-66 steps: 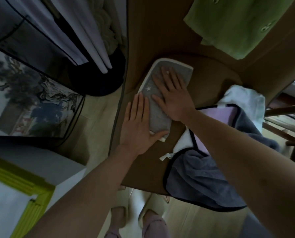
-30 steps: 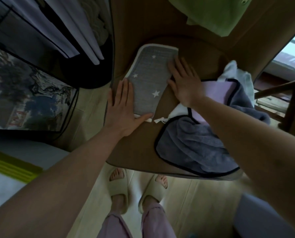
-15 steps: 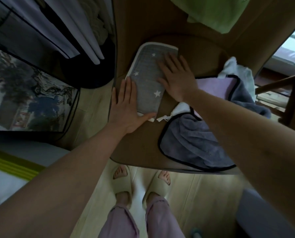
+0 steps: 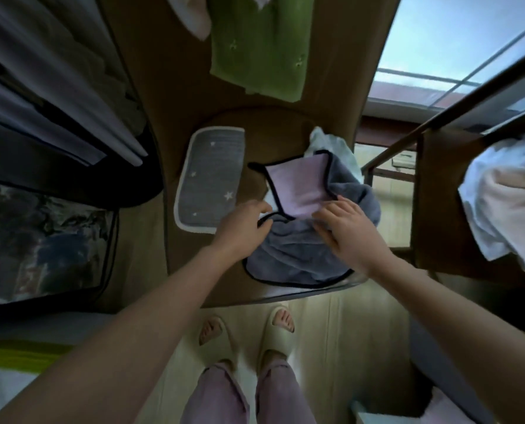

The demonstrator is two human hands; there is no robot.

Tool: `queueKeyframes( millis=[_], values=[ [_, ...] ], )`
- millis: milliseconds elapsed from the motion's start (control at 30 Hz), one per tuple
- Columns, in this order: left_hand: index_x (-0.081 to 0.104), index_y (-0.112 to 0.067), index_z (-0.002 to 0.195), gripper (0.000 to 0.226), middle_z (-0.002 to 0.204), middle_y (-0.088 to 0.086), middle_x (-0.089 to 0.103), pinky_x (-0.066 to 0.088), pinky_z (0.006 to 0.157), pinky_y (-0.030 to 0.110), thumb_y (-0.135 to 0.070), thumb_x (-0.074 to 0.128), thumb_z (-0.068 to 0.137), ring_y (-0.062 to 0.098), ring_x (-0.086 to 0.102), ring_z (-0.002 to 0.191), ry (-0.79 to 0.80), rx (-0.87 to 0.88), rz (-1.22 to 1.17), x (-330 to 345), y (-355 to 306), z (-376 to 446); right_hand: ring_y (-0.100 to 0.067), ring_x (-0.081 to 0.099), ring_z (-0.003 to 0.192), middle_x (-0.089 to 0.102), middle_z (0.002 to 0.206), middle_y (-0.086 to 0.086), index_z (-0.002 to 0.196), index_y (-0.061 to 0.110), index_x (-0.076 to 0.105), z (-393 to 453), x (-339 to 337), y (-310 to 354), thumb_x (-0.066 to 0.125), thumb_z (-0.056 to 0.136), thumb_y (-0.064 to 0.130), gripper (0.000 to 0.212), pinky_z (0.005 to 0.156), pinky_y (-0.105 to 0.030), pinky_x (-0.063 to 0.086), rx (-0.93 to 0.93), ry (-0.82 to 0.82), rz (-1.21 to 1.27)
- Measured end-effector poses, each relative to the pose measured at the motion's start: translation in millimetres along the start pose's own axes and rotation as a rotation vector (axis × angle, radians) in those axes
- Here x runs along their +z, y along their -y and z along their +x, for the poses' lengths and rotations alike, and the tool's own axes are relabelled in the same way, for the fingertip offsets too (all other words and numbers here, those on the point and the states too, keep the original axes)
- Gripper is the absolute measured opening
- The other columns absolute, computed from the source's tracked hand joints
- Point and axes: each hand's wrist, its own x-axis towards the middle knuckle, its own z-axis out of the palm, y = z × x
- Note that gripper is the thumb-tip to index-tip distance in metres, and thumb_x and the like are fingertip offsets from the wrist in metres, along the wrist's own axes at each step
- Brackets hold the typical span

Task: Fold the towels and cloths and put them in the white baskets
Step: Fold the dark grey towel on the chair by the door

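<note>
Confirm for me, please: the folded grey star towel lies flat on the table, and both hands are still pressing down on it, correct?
Not quite. In the head view the folded grey star towel does lie flat on the table, but both hands have left it: the left hand and right hand are on the crumpled grey-and-lilac towel beside it.
</note>
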Motion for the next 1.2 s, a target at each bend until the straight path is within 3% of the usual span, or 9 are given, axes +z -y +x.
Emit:
queueKeyframes(
  millis=[133,267,433,633,800,900,967,1067,1200],
  values=[
    [0.061,-0.018,0.116,0.026,0.115,0.005,0.061,0.052,0.083,0.044,-0.03,0.054,0.094,0.026,0.059,0.104,-0.005,-0.054,0.054,26.3,-0.4,10.4,-0.034,0.06,0.089,0.065,0.093,-0.011,0.099,0.008,0.063,15.0,3.0,-8.8,0.041,0.094,0.026,0.028,0.086,-0.041,0.046,-0.034,0.052,-0.04],
    [0.058,-0.015,0.118,0.03,0.117,0.007,0.059,0.051,0.083,0.041,-0.033,0.057,0.094,0.028,0.059,0.103,-0.113,-0.231,0.022,44.3,9.1,9.8,-0.038,0.054,0.087,0.059,0.098,-0.018,0.104,0.002,0.057,36.4,20.3,1.0,0.048,0.096,0.014,0.017,0.063,-0.037,0.031,0.033,0.101,0.063],
    [0.06,-0.013,0.113,0.029,0.098,0.001,0.062,0.046,0.075,0.03,-0.032,0.064,0.091,0.024,0.06,0.095,-0.123,-0.319,-0.076,49.7,25.4,-0.7,-0.033,0.047,0.109,0.055,0.112,-0.015,0.114,0.006,0.058,46.1,44.5,12.8,0.049,0.097,0.017,0.023,0.077,-0.039,0.039,0.258,0.091,0.216],
    [0.064,-0.009,0.102,0.017,0.088,-0.001,0.061,0.039,0.065,0.016,-0.024,0.061,0.094,0.012,0.057,0.084,-0.135,-0.192,-0.361,41.4,26.0,-13.5,-0.031,0.045,0.108,0.057,0.106,-0.011,0.103,0.008,0.061,45.7,48.1,11.9,0.062,0.091,0.018,0.016,0.082,-0.034,0.035,0.315,0.11,0.242],
    [0.06,-0.021,0.093,0.012,0.089,-0.008,0.065,0.048,0.075,0.017,-0.025,0.051,0.099,0.003,0.061,0.084,-0.086,-0.204,-0.716,13.2,10.3,-23.5,-0.018,0.056,0.092,0.061,0.099,-0.004,0.116,0.01,0.055,48.8,32.4,24.0,0.059,0.095,0.021,0.024,0.079,-0.03,0.043,0.43,0.223,0.577],
    [0.059,-0.025,0.089,0.013,0.086,-0.01,0.063,0.045,0.068,0.008,-0.024,0.051,0.099,-0.004,0.059,0.078,-0.111,-0.209,-0.807,-9.7,-7.9,-26.6,-0.016,0.054,0.074,0.062,0.08,-0.009,0.091,0.004,0.063,49.5,6.4,32.9,0.054,0.098,0.022,0.022,0.071,-0.029,0.039,0.37,0.264,0.653],
    [0.062,-0.023,0.091,0.013,0.087,-0.008,0.065,0.046,0.069,0.01,-0.027,0.052,0.098,0.0,0.061,0.082,-0.135,-0.189,-0.839,-32.8,-21.2,-33.1,-0.018,0.052,0.067,0.057,0.071,-0.015,0.085,-0.002,0.063,44.9,-20.8,42.0,0.054,0.099,0.025,0.031,0.067,-0.032,0.038,0.375,0.201,0.746],
    [0.066,-0.019,0.088,0.018,0.087,-0.003,0.069,0.05,0.075,0.024,-0.03,0.055,0.097,0.013,0.064,0.088,-0.187,-0.17,-0.871,-77.2,-47.6,-50.1,-0.028,0.053,0.071,0.055,0.082,-0.029,0.091,-0.003,0.063,33.9,-78.6,61.6,0.055,0.097,0.032,0.037,0.07,-0.035,0.04,0.421,0.027,0.9],
    [0.066,-0.006,0.085,0.027,0.078,0.004,0.067,0.05,0.067,0.029,-0.028,0.057,0.096,0.016,0.064,0.074,-0.176,-0.079,-0.91,-143.2,-104.6,-80.3,-0.016,0.038,0.066,0.04,0.069,-0.01,0.075,0.0,0.054,24.5,-171.9,86.8,0.058,0.096,0.026,0.033,0.063,-0.031,0.031,0.365,-0.16,0.96]
  ],
)
